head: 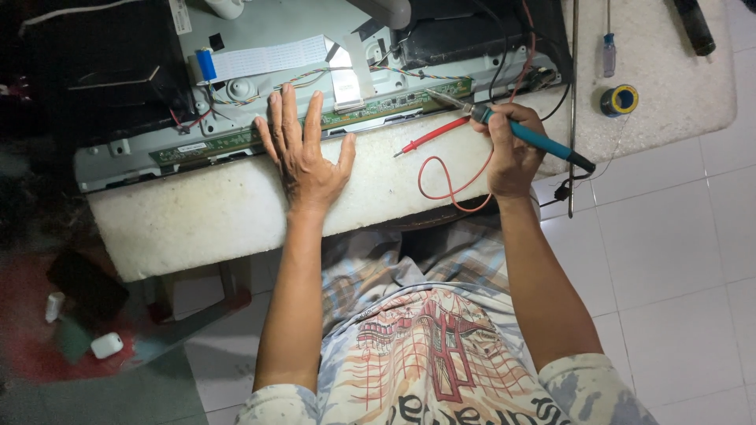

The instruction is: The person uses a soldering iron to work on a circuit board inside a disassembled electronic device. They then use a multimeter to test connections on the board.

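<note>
Flanking right hand (512,153): red probe (429,136), solder spool (619,100)

Informal electronics repair spot on a home-style white tiled floor (669,236). Evidence: opened flat-panel chassis (260,31) with green circuit strip (315,122), foam pad (213,205), solder spool (619,100) and screwdriver (609,53) far right.

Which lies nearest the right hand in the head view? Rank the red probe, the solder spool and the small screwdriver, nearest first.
From the right hand, which holds the soldering iron:
1. Red probe, just to its left on the white foam pad.
2. Solder spool, off to its right on the white mat.
3. Small screwdriver, above the spool, farthest up.
</note>
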